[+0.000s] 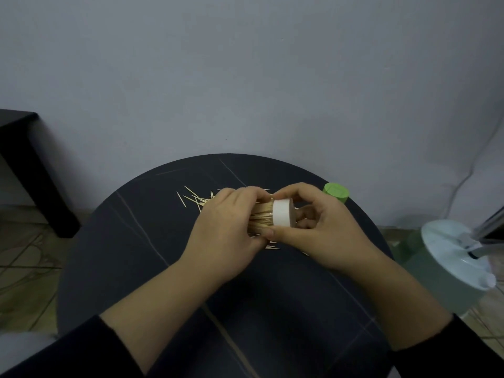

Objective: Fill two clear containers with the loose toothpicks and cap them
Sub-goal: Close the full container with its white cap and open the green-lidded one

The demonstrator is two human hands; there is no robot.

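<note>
Table [114, 241]: round, dark, matte top with thin pale veins.

Container [261, 217]: clear cylinder lying sideways above the table toward 12 o'clock, packed with pale wooden toothpicks. The left hand [226, 230] is curled round its body.

Cap [281, 214]: white, smooth, a short round band on the container's right end, pinched between thumb and fingers of the right hand [321, 230].

Loose toothpicks [191, 199]: thin, pointed, scattered on the tabletop at 11 o'clock.

Green cylinder [336, 192]: matte, at the table's 2 o'clock edge, possibly a second capped container.
</note>
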